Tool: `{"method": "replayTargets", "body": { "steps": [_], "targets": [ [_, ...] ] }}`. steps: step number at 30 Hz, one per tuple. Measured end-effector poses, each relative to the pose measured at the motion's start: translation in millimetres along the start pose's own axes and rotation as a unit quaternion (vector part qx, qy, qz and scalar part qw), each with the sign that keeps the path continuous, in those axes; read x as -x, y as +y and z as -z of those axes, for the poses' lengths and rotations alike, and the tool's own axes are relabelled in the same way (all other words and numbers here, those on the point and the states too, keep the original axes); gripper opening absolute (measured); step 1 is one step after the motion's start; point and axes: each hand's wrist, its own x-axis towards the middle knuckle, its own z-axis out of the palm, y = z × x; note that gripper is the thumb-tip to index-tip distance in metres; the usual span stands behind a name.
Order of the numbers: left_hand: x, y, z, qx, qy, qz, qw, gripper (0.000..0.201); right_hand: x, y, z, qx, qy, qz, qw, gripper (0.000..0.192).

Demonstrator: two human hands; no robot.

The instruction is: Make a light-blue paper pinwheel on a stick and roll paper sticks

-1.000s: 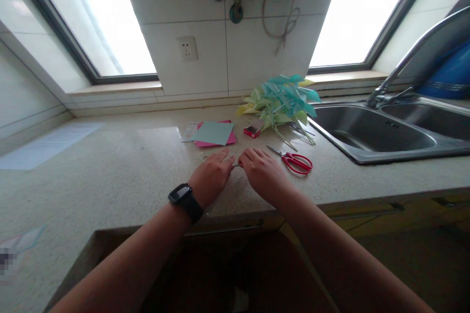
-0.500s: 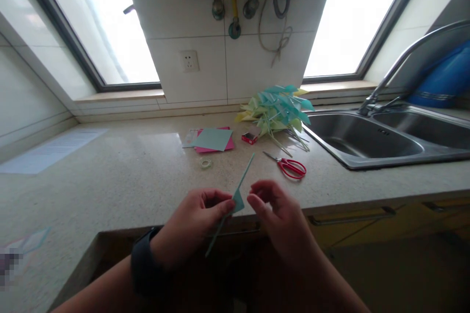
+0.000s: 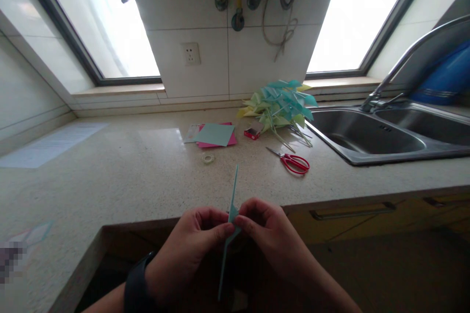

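A pale green sheet of paper (image 3: 234,188), seen almost edge-on, stands between my hands just in front of the counter edge. My left hand (image 3: 196,237) is closed, with thumb and fingers pinching the sheet near its middle. From the other side my right hand (image 3: 270,230) pinches a small folded flap of the same sheet, its fingertips close to the left thumb. Whether the sheet has cuts is hidden by this angle. Beyond the hands lie a roll of tape (image 3: 207,162) and red-handled scissors (image 3: 285,157), their blades partly spread.
On the counter (image 3: 147,181), a pale green square of paper (image 3: 216,134) tops pink sheets (image 3: 233,142). A small red box (image 3: 252,133) sits beside paper pinwheels (image 3: 281,100) heaped near the double sink (image 3: 352,161). Printed paper (image 3: 55,144) lies at left.
My right hand has moved left and closed on the paper's flap. The paper has turned more upright and sits lower in view, as does my left hand. The view has shifted slightly.
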Motion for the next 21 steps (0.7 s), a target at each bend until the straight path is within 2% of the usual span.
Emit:
{"method": "replayTargets", "body": {
  "steps": [11,15,21],
  "targets": [
    [3.2,3.3,-4.8,-0.096,-0.061,-0.055,0.992,0.029,-3.4,4.1,-4.8,-0.024,0.003,-0.002,1.0,0.016],
    [2.7,1.9,-3.3,-0.135,-0.055,-0.072,0.987,0.028,-3.1,2.5,-4.3,-0.004,-0.015,-0.003,1.0,0.009],
    [1.3,2.2,-3.8,-0.109,-0.068,-0.045,0.991,0.025,-1.5,4.4,-4.3,0.025,-0.001,-0.012,1.0,0.008]
  ]
}}
